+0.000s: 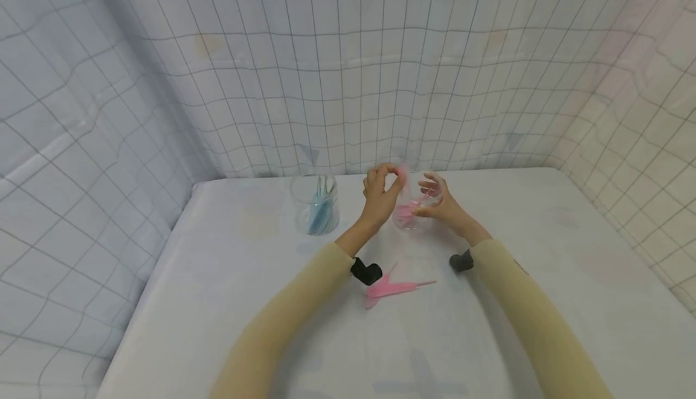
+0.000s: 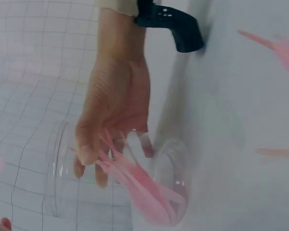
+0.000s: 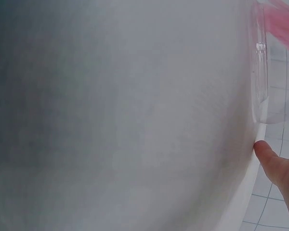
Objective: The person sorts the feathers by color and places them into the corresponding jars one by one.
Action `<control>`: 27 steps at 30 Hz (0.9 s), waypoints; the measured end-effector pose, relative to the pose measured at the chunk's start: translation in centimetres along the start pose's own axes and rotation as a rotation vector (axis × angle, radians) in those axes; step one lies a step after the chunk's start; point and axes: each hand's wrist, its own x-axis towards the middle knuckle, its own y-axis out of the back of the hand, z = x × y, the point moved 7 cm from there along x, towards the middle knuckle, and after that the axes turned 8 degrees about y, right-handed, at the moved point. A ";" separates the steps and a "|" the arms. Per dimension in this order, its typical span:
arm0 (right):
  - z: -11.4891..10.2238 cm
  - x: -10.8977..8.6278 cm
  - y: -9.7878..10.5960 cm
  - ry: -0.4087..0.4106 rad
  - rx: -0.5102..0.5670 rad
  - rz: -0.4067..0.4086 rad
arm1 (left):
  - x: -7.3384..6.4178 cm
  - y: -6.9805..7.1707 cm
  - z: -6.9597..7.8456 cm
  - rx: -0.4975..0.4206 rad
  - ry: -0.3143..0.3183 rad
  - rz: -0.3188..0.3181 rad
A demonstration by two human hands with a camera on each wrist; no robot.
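Note:
In the head view my left hand (image 1: 379, 198) pinches a pink feather (image 1: 403, 176) between thumb and fingertips, above the mouth of a clear jar (image 1: 405, 225). Pink feathers (image 1: 406, 211) stand inside that jar. My right hand (image 1: 446, 210) curls round the jar from its right side, thumb in front and fingers behind the glass. The left wrist view shows the right hand (image 2: 118, 96) at the jar wall and the feathers (image 2: 144, 190) leaning inside. At the right edge of the right wrist view, the right thumb (image 3: 269, 156) appears near the jar base (image 3: 261, 72).
A second clear jar (image 1: 298, 205) with blue feathers (image 1: 321, 211) stands to the left. Loose pink feathers (image 1: 390, 289) lie on the white table (image 1: 217, 302) between the forearms. Grid-patterned cloth (image 1: 348, 72) hangs behind and along both sides.

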 end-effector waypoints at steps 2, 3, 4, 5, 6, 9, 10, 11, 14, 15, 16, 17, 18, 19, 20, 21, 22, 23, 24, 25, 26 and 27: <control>-0.7 -0.2 -0.2 -0.007 -0.004 -0.002 | 0.9 -0.2 0.2 -0.063 0.029 0.016; -1.1 -0.3 -0.3 -0.012 -0.004 -0.002 | 1.3 -0.3 0.2 -0.092 0.038 0.020; -1.1 -0.4 -0.3 -0.013 -0.007 -0.003 | 1.6 -0.5 0.2 -0.112 0.048 0.030; -1.2 -0.4 -0.4 -0.010 -0.007 -0.001 | 1.9 -0.6 0.2 -0.129 0.053 0.042; -1.5 -0.5 -0.5 -0.011 -0.001 0.003 | 2.2 -0.8 0.1 -0.148 0.064 0.050; -1.6 -0.6 -0.6 -0.011 -0.001 0.004 | 2.9 -1.3 -0.6 -0.180 0.100 0.070; -1.6 -0.6 -0.6 -0.012 0.002 0.003 | 3.0 -1.4 -0.9 -0.181 0.113 0.075; -1.6 -0.6 -0.6 -0.014 0.002 0.001 | 3.1 -1.6 -1.2 -0.182 0.128 0.074; -1.5 -0.6 -0.7 -0.023 0.006 -0.006 | 3.0 -2.0 -2.2 -0.170 0.169 0.059; -1.5 -0.6 -0.7 -0.024 0.005 -0.008 | 2.9 -2.1 -2.5 -0.165 0.180 0.050; -1.5 -0.6 -0.7 -0.025 0.000 -0.012 | 2.8 -2.1 -2.8 -0.158 0.189 0.042; -1.5 -0.6 -0.7 -0.025 -0.005 -0.014 | 2.7 -2.1 -3.0 -0.150 0.195 0.034; -1.5 -0.6 -0.7 -0.023 -0.010 -0.015 | 2.6 -2.1 -3.2 -0.143 0.197 0.027; -1.5 -0.5 -0.6 -0.021 -0.018 -0.015 | 2.5 -2.0 -3.4 -0.138 0.200 0.020; -1.5 -0.5 -0.6 -0.018 -0.026 -0.015 | 2.4 -2.0 -3.6 -0.130 0.200 0.017; -1.6 -0.5 -0.5 -0.014 -0.032 -0.016 | 2.3 -1.9 -3.8 -0.122 0.200 0.015; -1.7 -0.5 -0.5 -0.011 -0.033 -0.016 | 2.3 -1.7 -4.0 -0.110 0.197 0.016; -1.7 -0.5 -0.4 -0.010 -0.032 -0.016 | 2.2 -1.6 -4.2 -0.103 0.195 0.014; -1.8 -0.5 -0.4 -0.008 -0.029 -0.018 | 2.2 -1.5 -4.3 -0.097 0.194 0.014; -1.8 -0.5 -0.4 -0.010 -0.029 -0.021 | 2.1 -1.4 -4.5 -0.090 0.193 0.012; -1.9 -0.5 -0.3 -0.012 -0.026 -0.024 | 2.0 -1.2 -4.6 -0.078 0.186 0.014; -1.9 -0.5 -0.3 -0.015 -0.020 -0.027 | 1.9 -1.1 -4.7 -0.066 0.179 0.013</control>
